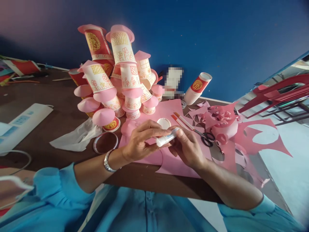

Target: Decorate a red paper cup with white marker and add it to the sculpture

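Above the pink paper sheets (pixel 178 164), my left hand (pixel 142 140) and my right hand (pixel 189 148) meet at a white squeeze tube (pixel 164 139) with faint blue print. Left fingers and thumb close around its wide flat end, while the right thumb and fingers pinch the other end, hiding its tip. A white paper cup piece (pixel 164 123) lies just beyond the tube. Scissors (pixel 205 137) with black handles and orange-and-white pens (pixel 184 120) rest right of it. Behind my left hand stands a castle of paper cups (pixel 130 75) with pink paper roofs.
A cup stack (pixel 196 91) leans near the blue wall. Pink paper scraps (pixel 222 122) pile up at the table's right side. At left lie a cut cup ring (pixel 105 142), a crumpled clear bag (pixel 77 135) and a white power strip (pixel 26 124). Red chairs (pixel 277 93) stand beyond the right edge.
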`<state>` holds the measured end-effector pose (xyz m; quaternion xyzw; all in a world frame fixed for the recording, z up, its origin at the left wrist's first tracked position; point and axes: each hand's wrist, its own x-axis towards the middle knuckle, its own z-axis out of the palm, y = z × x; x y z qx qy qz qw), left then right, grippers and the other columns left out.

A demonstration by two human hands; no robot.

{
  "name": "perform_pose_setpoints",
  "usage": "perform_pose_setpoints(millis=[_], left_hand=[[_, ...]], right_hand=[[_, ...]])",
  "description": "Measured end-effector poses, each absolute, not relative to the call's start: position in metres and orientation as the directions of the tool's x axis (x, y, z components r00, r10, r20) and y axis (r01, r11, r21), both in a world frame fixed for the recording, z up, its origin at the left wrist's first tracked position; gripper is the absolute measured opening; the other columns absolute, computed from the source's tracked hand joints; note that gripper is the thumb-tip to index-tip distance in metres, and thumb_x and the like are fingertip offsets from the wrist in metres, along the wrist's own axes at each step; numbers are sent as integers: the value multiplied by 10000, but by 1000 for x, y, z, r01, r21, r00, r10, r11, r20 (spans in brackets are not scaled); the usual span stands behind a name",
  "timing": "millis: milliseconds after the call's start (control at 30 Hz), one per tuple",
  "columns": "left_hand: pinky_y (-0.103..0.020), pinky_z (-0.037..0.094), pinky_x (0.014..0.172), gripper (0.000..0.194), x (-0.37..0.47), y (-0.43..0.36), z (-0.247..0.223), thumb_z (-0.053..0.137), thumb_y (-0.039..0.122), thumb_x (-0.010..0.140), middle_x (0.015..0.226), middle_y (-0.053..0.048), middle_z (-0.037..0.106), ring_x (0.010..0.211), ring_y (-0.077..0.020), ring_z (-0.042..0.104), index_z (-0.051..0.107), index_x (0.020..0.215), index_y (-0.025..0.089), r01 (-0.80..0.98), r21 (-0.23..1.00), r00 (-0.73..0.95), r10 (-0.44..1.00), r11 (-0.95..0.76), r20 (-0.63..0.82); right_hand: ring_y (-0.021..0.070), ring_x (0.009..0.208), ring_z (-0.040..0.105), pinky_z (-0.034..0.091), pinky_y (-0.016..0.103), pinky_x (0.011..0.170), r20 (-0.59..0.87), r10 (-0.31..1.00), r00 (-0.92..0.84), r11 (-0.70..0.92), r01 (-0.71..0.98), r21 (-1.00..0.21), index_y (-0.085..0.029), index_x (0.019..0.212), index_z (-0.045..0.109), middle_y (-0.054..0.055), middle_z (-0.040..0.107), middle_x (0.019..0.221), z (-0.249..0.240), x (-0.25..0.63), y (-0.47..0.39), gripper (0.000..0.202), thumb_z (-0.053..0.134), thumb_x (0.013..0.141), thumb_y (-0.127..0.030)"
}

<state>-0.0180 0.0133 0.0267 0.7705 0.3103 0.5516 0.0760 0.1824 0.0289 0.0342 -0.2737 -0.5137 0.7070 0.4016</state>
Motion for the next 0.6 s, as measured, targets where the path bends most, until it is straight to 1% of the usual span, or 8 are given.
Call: perform_pose_setpoints(millis=[67,133,267,367,433,500,567,600], left_hand=[[-318,673,755,196,-18,13,28,781,311,999,999,-12,810,863,-162,774,762,1194,304,399,465,172,563,-790,808],[-313,676,757,207,-17,13,31,810,304,979,985,-7,828,849,-158,780,777,1183,302,392,473,154,563,-789,812],[-270,660,719,237,-15,14,36,844,344,955,955,-3,846,822,-144,783,797,1180,285,327,531,108,590,-781,800],[-260,650,716,250,-16,16,40,865,379,930,922,-15,849,799,-143,781,825,1150,268,262,592,77,628,-762,775],[-260,643,723,234,-16,16,41,880,379,916,919,-25,849,781,-141,773,844,1115,260,207,643,42,663,-737,747],[-251,625,702,208,-17,17,41,888,370,908,902,-24,839,738,-127,743,852,1078,255,155,692,0,701,-705,714],[-240,604,677,205,-17,17,40,902,372,893,862,-11,814,696,-112,704,849,1049,249,121,717,-28,720,-686,694],[-238,599,678,208,-17,17,39,909,370,886,848,-7,803,698,-111,698,845,1040,246,116,719,-36,720,-685,693]], right_hand=[[69,451,372,313,200,377,30,856,-516,-131,-274,-953,-200,920,722,-62,474,637,36,185,31,501,685,999,-693],[67,477,324,279,195,392,40,863,-503,-112,-267,-957,-202,975,769,-70,410,634,37,188,33,452,713,1000,-649],[78,539,318,268,196,443,105,877,-470,-28,-268,-963,-210,1090,841,-71,339,631,35,194,38,391,753,1002,-581],[91,555,426,384,223,466,216,865,-453,122,-227,-966,-256,1211,843,-41,475,670,34,199,43,353,743,1023,-538],[103,597,540,497,253,506,351,825,-444,294,-194,-936,-323,1263,829,-4,625,803,36,202,45,292,765,1021,-473],[117,669,623,576,275,550,468,776,-423,449,-151,-881,-372,1261,826,27,714,974,38,203,47,253,789,1011,-376],[139,742,676,628,296,590,512,762,-396,514,-110,-851,-368,1244,830,47,748,1076,40,203,45,251,806,999,-324],[152,760,698,649,310,608,500,770,-395,502,-109,-858,-355,1268,819,51,759,1080,41,202,44,276,816,992,-339]])
